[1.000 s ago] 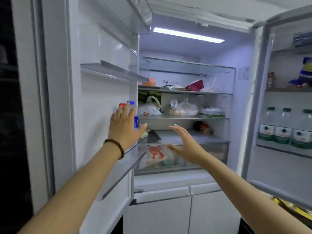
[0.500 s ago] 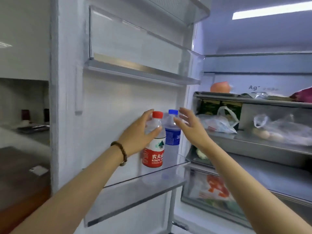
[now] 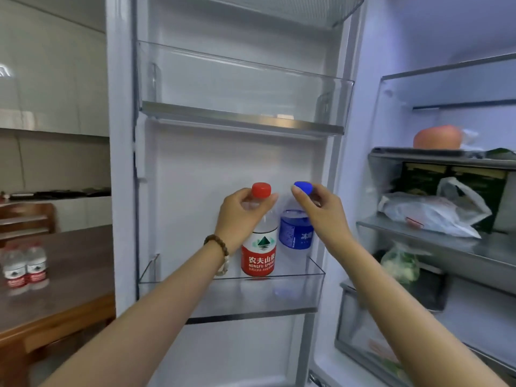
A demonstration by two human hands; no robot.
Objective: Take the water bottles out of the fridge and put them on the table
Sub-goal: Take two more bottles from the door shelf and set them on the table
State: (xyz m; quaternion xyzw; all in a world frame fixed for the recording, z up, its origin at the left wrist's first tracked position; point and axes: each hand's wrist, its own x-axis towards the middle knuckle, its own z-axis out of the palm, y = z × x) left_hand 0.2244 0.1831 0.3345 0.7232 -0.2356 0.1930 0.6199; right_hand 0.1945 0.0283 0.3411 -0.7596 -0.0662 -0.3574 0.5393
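Two water bottles stand in the clear lower bin (image 3: 231, 291) of the open left fridge door. The red-capped bottle (image 3: 259, 255) with a red label is on the left, and my left hand (image 3: 241, 216) is closed around its neck just under the cap. The blue-capped bottle (image 3: 296, 230) with a blue label stands right beside it, with my right hand (image 3: 321, 213) gripping its neck and cap. The bottoms of both bottles sit behind the bin's front wall.
A brown wooden table (image 3: 69, 275) lies at the left, with two small red-labelled bottles (image 3: 25, 269) standing on it. An empty door bin (image 3: 240, 113) hangs above. The fridge interior at right holds a plastic bag (image 3: 435, 210), an orange fruit (image 3: 437, 136) and greens.
My view has turned left toward the door. Both hands have moved from reaching to closing on the two bottle necks, left on the red-capped one, right on the blue-capped one.
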